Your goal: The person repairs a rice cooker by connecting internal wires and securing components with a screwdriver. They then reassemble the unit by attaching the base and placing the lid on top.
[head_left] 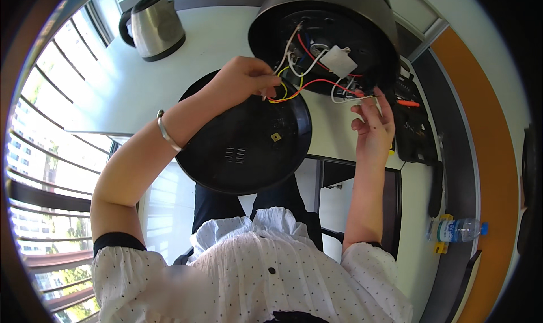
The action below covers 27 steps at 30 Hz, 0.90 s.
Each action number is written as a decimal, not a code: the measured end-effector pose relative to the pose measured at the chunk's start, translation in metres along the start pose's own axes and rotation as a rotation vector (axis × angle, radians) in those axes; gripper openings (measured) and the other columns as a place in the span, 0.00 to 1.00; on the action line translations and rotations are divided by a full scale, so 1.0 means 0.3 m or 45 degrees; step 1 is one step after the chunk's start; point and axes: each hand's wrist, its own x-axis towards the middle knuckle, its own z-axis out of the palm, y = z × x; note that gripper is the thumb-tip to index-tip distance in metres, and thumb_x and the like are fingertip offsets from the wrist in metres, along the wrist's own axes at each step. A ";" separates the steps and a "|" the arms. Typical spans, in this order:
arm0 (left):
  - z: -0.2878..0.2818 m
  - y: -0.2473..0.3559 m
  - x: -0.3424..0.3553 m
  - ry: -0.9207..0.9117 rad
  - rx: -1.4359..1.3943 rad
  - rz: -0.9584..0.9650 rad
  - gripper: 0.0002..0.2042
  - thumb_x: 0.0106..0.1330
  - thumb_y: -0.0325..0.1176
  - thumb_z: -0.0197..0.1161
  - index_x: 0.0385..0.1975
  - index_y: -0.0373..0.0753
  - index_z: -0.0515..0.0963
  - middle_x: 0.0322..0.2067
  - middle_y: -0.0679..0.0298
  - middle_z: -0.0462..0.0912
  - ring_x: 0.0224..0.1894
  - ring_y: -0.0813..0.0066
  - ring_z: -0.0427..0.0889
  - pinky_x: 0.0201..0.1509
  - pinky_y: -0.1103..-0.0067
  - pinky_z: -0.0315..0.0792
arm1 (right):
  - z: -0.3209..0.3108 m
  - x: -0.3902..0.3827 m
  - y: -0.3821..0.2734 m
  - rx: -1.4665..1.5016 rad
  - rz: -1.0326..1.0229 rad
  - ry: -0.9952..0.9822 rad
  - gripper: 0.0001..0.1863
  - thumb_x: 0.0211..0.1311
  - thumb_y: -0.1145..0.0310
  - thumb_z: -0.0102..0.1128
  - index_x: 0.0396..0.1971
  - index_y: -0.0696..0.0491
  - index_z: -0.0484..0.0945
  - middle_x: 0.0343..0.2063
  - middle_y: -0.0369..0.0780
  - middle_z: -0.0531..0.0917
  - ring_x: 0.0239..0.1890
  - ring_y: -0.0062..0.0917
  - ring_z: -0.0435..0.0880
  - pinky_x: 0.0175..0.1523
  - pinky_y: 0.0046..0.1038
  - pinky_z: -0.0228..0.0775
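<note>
A dark round appliance housing (322, 18), like the body of an electric cooker, lies tipped with its open underside facing me. Inside, red wires (325, 80), white wires (308, 73) and yellow wires (284, 98) hang loose around a white square piece (339, 61). My left hand (249, 80) is closed, pinching the wire bundle between thumb and fingers. At the housing's right lower rim, my right hand (374, 122) pinches the thin white wire by its end. Below my left hand is a round black base cover (226, 125) with vent slots, tilted against the table edge above my lap.
A steel kettle (155, 29) stands at the back left of the white table (209, 29). On the right lies an open black tool case (417, 128) with an orange-handled tool (407, 103). A water bottle (461, 230) lies further right. Window blinds are on the left.
</note>
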 end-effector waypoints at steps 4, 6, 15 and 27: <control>-0.007 0.002 0.000 0.042 -0.072 -0.009 0.11 0.61 0.33 0.60 0.34 0.31 0.77 0.27 0.63 0.81 0.32 0.79 0.79 0.40 0.84 0.72 | -0.036 -0.005 0.020 0.074 0.007 0.022 0.23 0.56 0.77 0.56 0.53 0.59 0.65 0.38 0.47 0.81 0.28 0.23 0.82 0.20 0.16 0.67; 0.008 0.016 -0.008 0.120 -0.119 -0.003 0.11 0.60 0.32 0.61 0.36 0.29 0.77 0.29 0.61 0.81 0.34 0.77 0.80 0.41 0.83 0.72 | -0.054 0.000 0.034 0.103 0.014 0.034 0.22 0.57 0.76 0.57 0.52 0.59 0.66 0.38 0.47 0.81 0.28 0.23 0.82 0.20 0.16 0.67; 0.112 0.167 -0.099 0.654 1.111 1.090 0.10 0.52 0.23 0.61 0.35 0.35 0.77 0.35 0.57 0.77 0.34 0.59 0.77 0.36 0.74 0.72 | -0.047 0.014 0.031 0.052 0.022 0.064 0.16 0.59 0.73 0.56 0.47 0.62 0.72 0.36 0.46 0.82 0.23 0.25 0.83 0.18 0.16 0.66; 0.339 0.218 0.093 -0.084 0.307 0.327 0.22 0.56 0.20 0.54 0.53 0.28 0.64 0.43 0.45 0.74 0.40 0.52 0.77 0.46 0.70 0.71 | -0.053 0.043 -0.030 0.438 0.167 -0.199 0.20 0.56 0.78 0.51 0.50 0.67 0.67 0.40 0.52 0.80 0.18 0.26 0.80 0.17 0.19 0.70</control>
